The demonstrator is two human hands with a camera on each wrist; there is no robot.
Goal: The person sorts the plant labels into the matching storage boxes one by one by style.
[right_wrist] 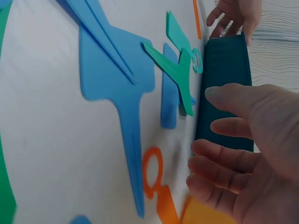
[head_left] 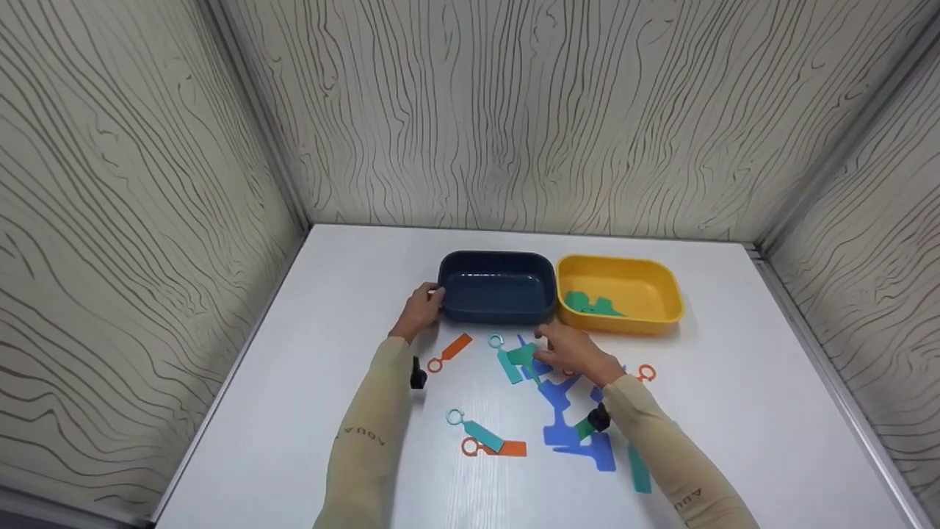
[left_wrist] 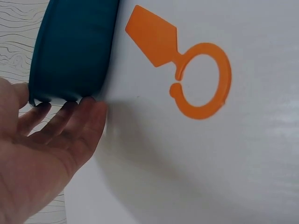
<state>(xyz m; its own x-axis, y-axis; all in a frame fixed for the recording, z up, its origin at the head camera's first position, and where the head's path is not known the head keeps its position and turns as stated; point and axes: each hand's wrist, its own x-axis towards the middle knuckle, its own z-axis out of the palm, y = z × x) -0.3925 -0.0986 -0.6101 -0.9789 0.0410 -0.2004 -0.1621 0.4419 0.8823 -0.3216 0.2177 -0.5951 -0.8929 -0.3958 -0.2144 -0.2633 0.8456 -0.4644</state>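
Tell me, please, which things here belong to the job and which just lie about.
Probably the job:
navy tray, touched by the left grip
yellow tray with green pieces
blue pieces
orange tags
teal tags

Just surroundings:
white table
patterned walls

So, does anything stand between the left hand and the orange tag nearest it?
Nothing visible does. Bare white table separates the left hand from the orange tag; the dark blue box that hand touches sits off that path.
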